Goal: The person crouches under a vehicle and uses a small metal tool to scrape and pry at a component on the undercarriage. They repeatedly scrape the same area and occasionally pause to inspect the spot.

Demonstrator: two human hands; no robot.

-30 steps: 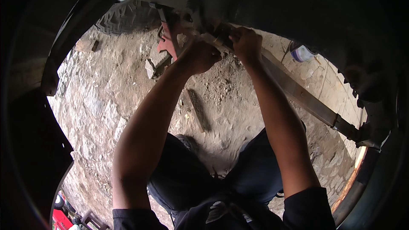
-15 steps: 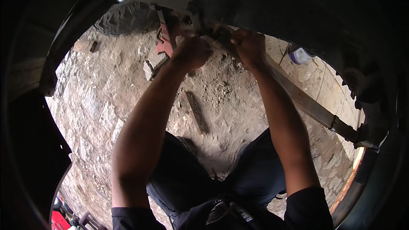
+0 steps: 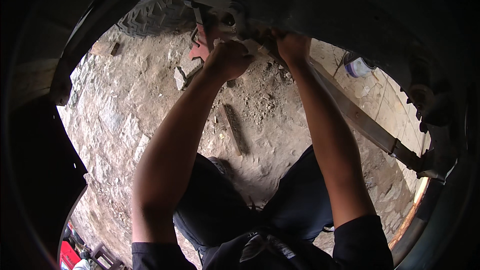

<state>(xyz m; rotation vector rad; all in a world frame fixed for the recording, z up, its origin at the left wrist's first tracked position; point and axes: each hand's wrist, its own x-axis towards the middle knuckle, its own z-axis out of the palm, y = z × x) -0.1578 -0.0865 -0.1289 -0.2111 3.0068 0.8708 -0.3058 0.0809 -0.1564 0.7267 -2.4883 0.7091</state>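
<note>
My left hand [image 3: 229, 60] is curled beside a red metal stand [image 3: 199, 46] under the dark vehicle underside [image 3: 310, 5]; what its fingers hold is hidden. To its right my right hand [image 3: 294, 46] is raised with bent fingers in shadow at the near end of a dark fitting, beside the upper end of a long metal bar [image 3: 360, 120]; what it grips cannot be made out. The bar slopes down to a dark joint [image 3: 429, 166] at the right.
A treaded tyre [image 3: 150, 17] is at the back left, near a wood block [image 3: 104, 48]. Broken concrete [image 3: 181, 77] and a wood strip [image 3: 230, 129] lie on rough ground. A pail [image 3: 356, 65] stands at the right. My knees are below; red items [image 3: 69, 255] are at lower left.
My right hand has shifted slightly up, its fingers further into the shadow of the underside. My left hand has moved slightly toward the red stand and stays curled.
</note>
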